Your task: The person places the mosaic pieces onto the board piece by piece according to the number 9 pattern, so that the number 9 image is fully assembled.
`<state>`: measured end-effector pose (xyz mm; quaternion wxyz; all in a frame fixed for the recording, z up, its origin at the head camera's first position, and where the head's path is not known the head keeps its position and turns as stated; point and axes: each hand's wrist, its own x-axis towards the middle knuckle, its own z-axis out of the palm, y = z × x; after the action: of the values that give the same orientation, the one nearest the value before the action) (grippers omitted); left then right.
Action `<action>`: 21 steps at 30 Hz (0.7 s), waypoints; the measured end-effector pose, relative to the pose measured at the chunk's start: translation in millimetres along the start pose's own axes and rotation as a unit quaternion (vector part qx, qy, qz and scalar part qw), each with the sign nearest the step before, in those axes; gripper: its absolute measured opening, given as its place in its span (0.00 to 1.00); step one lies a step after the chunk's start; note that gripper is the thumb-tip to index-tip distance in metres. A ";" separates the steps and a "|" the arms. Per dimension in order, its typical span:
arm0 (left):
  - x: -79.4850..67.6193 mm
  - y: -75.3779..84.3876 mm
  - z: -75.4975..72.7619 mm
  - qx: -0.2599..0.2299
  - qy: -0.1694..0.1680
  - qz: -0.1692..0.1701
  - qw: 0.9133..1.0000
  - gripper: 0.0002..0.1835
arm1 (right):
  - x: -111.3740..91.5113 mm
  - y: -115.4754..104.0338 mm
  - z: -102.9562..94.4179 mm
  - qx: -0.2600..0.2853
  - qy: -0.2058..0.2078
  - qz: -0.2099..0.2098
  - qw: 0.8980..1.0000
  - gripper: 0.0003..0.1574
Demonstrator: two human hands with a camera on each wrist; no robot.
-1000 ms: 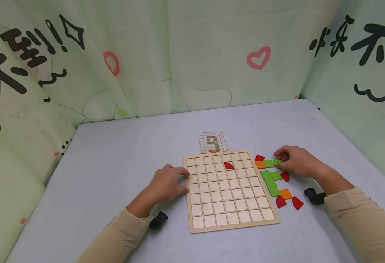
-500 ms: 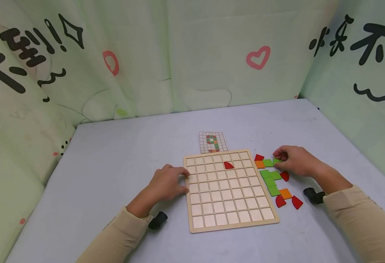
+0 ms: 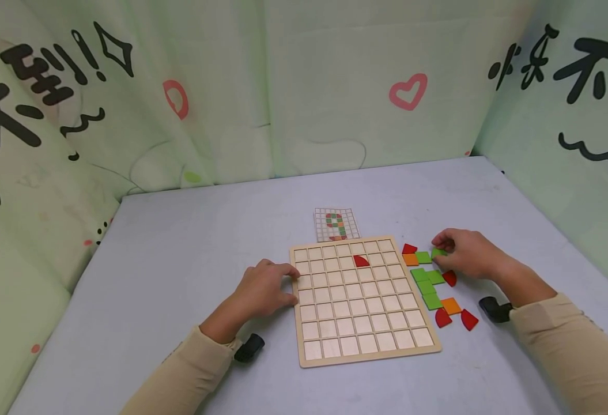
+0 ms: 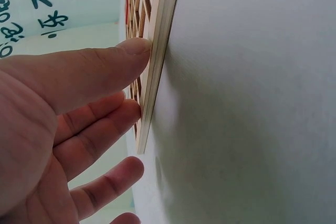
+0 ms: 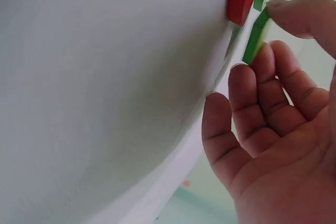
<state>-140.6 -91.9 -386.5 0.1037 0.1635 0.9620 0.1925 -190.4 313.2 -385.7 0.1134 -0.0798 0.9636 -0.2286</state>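
A light wooden grid board (image 3: 304,360) lies on the table, with one red quarter-circle tile (image 3: 361,261) in an upper cell. My left hand (image 3: 264,290) rests its thumb and fingertips on the board's left edge, thumb apart from the fingers. To the right of the board, my right hand (image 3: 472,253) pinches a green square tile (image 5: 255,38) between thumb and fingers; in the right wrist view it looks slightly tilted, close to the tabletop. Beside this hand lie another green tile (image 3: 423,257), an orange tile (image 3: 410,260) and a red quarter-circle tile (image 3: 410,249).
More loose tiles lie along the board's right side: several green squares (image 3: 426,287), an orange square (image 3: 451,306) and red quarter-circles (image 3: 469,320). A pattern card (image 3: 320,225) with a coloured grid touches the board's far edge. Printed curtains (image 3: 293,86) enclose the table (image 3: 205,230).
The green tile in my right hand has tilted or shifted very slightly. My left hand and the board have stayed in place.
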 end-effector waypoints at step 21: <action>1.0 0.0 1.0 0.000 -0.002 -0.003 1.000 0.20 | -5.4 -15.8 -5.7 0.020 0.044 -0.033 0.998 0.26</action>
<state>-141.3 -91.2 -387.5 0.1060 0.1609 0.9624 0.1915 -185.1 302.8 -372.5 0.0645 -0.0990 0.9597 -0.2550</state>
